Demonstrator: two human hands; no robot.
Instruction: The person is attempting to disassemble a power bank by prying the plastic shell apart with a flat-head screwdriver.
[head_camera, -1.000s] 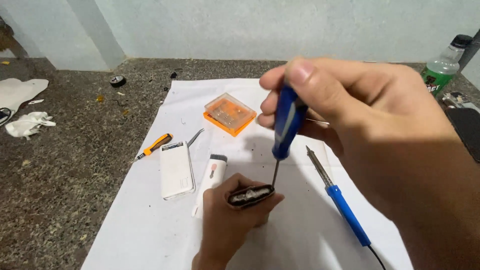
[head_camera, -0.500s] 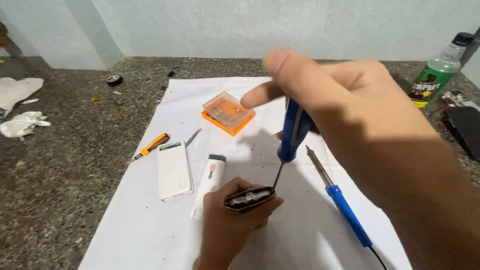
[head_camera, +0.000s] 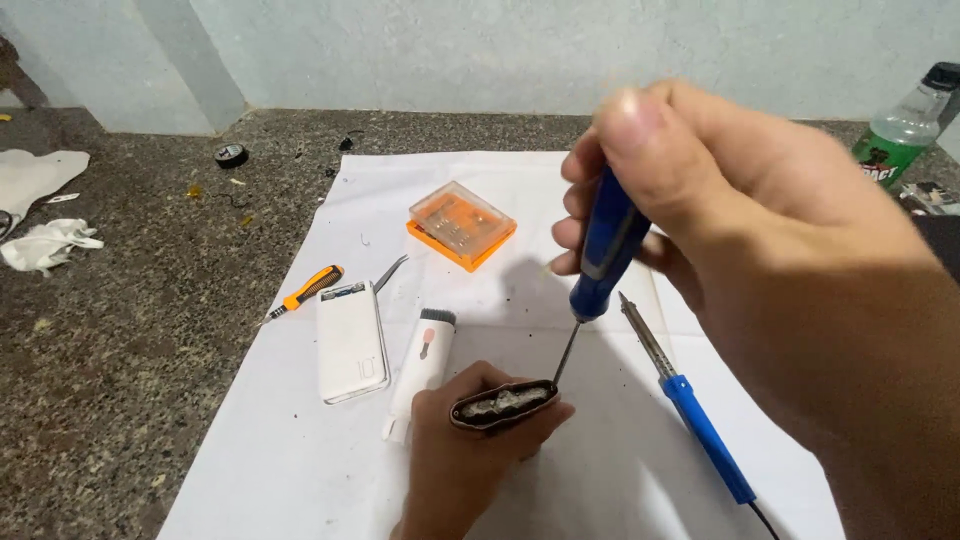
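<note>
My left hand (head_camera: 470, 455) grips a small dark oval casing (head_camera: 503, 404), held upright with its open end up and grey debris showing inside. My right hand (head_camera: 740, 230) holds a blue-handled screwdriver (head_camera: 605, 250) nearly vertical. Its thin metal tip meets the right edge of the casing's opening. Both hands are over a white sheet (head_camera: 330, 480) spread on the speckled floor.
On the sheet lie a blue-handled soldering iron (head_camera: 690, 405), a white power bank (head_camera: 350, 342), a white slim device (head_camera: 420, 365), tweezers (head_camera: 390, 272), an orange-handled screwdriver (head_camera: 305, 292) and an orange bit box (head_camera: 460, 224). A green bottle (head_camera: 905, 125) stands far right; white rags (head_camera: 40, 210) lie left.
My right hand shifted a little to the right and closer to the camera while the screwdriver tip stayed at the casing's edge. The left hand holds the casing in about the same place.
</note>
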